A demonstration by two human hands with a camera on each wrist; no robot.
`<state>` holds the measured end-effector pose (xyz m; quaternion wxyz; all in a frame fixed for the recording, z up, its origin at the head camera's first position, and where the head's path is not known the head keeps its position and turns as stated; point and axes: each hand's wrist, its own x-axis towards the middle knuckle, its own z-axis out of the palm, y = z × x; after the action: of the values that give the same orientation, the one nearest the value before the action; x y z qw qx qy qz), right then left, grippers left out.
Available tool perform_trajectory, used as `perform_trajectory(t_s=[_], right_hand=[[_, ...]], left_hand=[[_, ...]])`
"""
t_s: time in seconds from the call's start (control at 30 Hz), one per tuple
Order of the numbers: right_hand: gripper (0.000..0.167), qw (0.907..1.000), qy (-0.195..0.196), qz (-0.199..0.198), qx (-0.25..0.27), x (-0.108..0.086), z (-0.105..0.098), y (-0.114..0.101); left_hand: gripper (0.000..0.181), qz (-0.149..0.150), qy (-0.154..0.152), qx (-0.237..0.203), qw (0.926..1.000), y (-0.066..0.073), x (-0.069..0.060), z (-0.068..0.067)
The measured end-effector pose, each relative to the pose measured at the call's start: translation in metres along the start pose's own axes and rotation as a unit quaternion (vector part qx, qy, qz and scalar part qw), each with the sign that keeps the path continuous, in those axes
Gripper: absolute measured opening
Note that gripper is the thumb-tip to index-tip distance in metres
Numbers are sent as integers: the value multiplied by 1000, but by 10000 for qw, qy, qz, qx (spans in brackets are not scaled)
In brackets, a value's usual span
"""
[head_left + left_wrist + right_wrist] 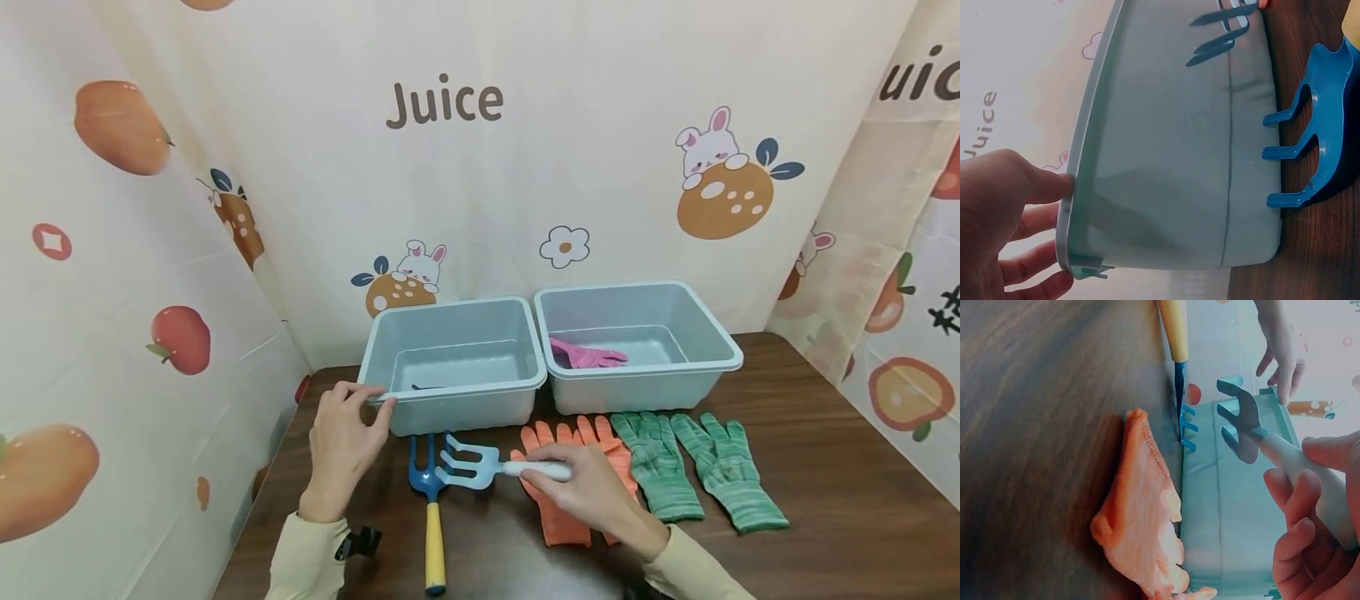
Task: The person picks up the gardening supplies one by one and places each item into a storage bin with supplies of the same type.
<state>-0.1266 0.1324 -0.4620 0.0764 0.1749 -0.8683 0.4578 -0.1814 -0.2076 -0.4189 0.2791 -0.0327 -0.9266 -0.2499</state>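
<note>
Pale-blue metal and white handle: a three-pronged hand rake [486, 468] hangs in the grip of a person's right hand [581, 483], thumb on one side of the handle and fingers curled under the other, above a dark wood-grain table [817, 467]. Its long axis runs crosswise, roughly along the front of the left-hand pale blue-grey plastic bin [472, 410], prongs toward the person's left. That bin lies forward and left of the gripping hand; any move toward it would seem to turn on lifting the prongs past its front rim. The left hand [345, 437], farther from the handle, holds the bin's near left corner, thumb and fingers at the rim. Below lies a blue-headed garden fork with a yellow handle [434, 533], pointing at the bin; beside it are orange knit gloves [566, 525], then green knit gloves [667, 475]. From the head, rake and fork appear to overlap; the right wrist view shows a gap between them, the rake raised in front of the bin wall. Only the head view looks inside, finding a pink glove [588, 357] in the right-hand matching bin [637, 387].
</note>
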Motion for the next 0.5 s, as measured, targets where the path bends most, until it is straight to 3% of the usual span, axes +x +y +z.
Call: perform_trajectory(t_s=[0.27, 0.5], right_hand=[[17, 9994, -22, -167, 307, 3, -11, -1], [22, 9966, -31, 87, 814, 5, -18, -3]], left_hand=[[27, 27, 11, 8, 10000, -1, 1, 0], [27, 38, 33, -29, 10000, -2, 1, 1]])
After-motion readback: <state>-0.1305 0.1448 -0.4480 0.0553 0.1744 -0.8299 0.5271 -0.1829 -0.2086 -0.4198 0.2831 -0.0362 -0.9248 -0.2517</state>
